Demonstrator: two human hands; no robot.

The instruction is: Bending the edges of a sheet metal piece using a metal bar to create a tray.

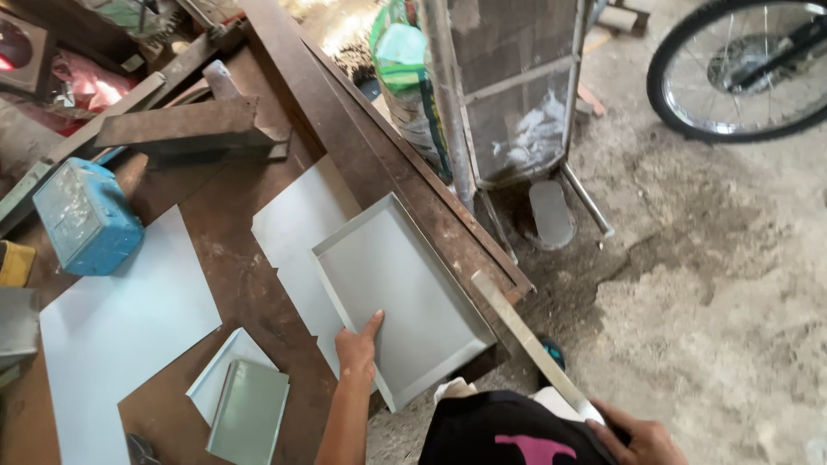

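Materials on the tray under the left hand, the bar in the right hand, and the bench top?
Tray: looks like thin sheet metal, matte grey, going by its crisp folded-up rims. Bar in the right hand: flat strip, probably steel, dull and worn. Bench top: seems rusty steel plate, brown and patchy. Left hand rests on the tray.

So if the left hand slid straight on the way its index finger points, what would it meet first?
The left hand rests in the shallow grey metal tray, finger pointing up and slightly right across its bare floor. Going straight on, it would probably meet the tray's far raised rim first, near the brown workbench edge.
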